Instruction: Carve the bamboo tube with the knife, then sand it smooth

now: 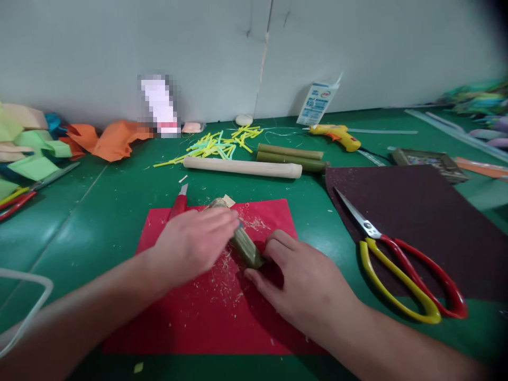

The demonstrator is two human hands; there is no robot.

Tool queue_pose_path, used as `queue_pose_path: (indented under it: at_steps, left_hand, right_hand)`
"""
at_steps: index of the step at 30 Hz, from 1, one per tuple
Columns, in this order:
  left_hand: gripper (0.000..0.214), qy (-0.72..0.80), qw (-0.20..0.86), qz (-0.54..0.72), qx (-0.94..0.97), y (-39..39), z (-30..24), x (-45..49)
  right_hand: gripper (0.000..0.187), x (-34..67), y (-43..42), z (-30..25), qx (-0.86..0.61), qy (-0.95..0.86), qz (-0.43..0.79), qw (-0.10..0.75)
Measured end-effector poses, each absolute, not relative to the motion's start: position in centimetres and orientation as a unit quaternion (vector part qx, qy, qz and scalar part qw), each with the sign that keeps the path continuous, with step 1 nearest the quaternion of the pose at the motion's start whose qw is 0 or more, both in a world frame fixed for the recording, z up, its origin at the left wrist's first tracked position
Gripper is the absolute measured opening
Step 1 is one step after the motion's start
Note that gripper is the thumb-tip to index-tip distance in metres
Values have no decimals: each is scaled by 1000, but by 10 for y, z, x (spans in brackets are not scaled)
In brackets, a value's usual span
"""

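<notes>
- So the right hand (pixel 305 275) is pinching the near end of a green, bamboo-looking tube (pixel 245 244) between thumb and fingers.
- That tube is slanting over a flat, bright red sheet (pixel 178 317), long axis running away and leftward from the pinch.
- Left hand (pixel 194 238) is covering its far part, fingers held together; honestly can't tell if it's gripping.
- A red-handled cutter knife (pixel 178 205) is lying just beyond the left hand.
- A smooth, pale, wooden-looking rod (pixel 242 167) is sitting past both hands.

On the green tabletop (pixel 103 227), the left hand (pixel 194 241) lies across a bamboo piece (pixel 246 247) over a red sheet (pixel 186 317); the right hand (pixel 305 278) pinches its near end. Scissors (pixel 371 229) lie to the right.
</notes>
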State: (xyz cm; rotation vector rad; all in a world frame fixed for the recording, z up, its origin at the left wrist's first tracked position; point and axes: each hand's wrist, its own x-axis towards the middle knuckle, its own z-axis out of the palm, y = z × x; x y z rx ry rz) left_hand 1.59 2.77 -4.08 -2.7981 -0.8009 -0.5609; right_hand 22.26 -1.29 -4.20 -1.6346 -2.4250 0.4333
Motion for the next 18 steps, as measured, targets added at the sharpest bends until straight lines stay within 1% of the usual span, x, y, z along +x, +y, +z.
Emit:
queue_pose_path:
  at_steps: [3,8,13,16,18]
  left_hand:
    - [30,-293,134,-184,-929,30,-41,12]
    - [31,-246,74,-166,-952,15,-39,21]
    - [27,-290,85,-212,-930,22,-39,20]
    - [30,-258,40,-185,-947,20,-39,19]
    - [30,-265,-4,-189,-945,20,-38,18]
  right_hand:
    - [18,221,-12,-41,-554,-815,144,93]
    - [16,221,-10,-45,-549,-816,149,107]
    - [18,223,-11,-44,-553,-816,135,98]
    - [17,223,-11,-44,-547,-818,144,103]
    - [18,223,-11,-44,-550,-816,144,105]
